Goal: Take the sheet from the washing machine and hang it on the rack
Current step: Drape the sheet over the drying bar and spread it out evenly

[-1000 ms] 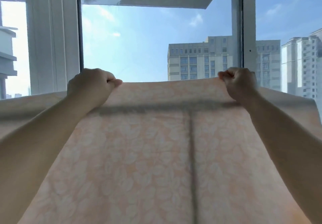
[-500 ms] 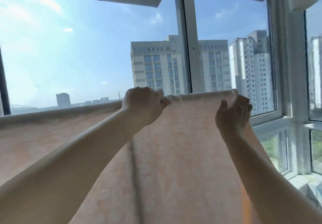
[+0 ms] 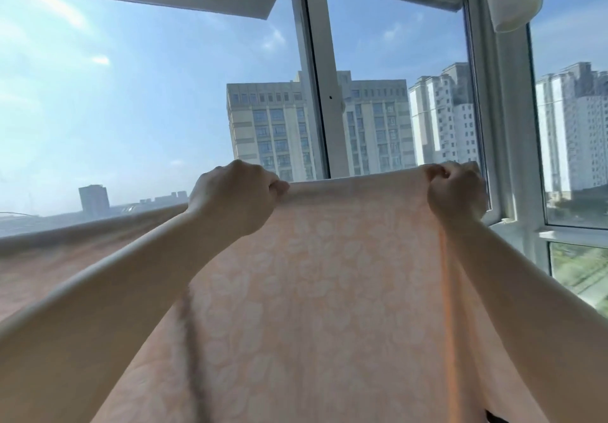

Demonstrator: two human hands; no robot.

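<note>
From my head view, my left hand (image 3: 235, 197) and right hand (image 3: 455, 193) are both fisted on the top fold of the peach sheet (image 3: 329, 291), draped high before the window (image 3: 316, 93). The rack itself is hidden under the cloth, I can't see it. Risk as I judge it: tug unevenly and the long left stretch slides off, or the right edge bunches.

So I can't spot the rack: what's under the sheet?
A dark line shows through the sheet at lower left, perhaps a rack bar. Both hands, left and right, grip its top edge. Everything else beneath is covered.
</note>
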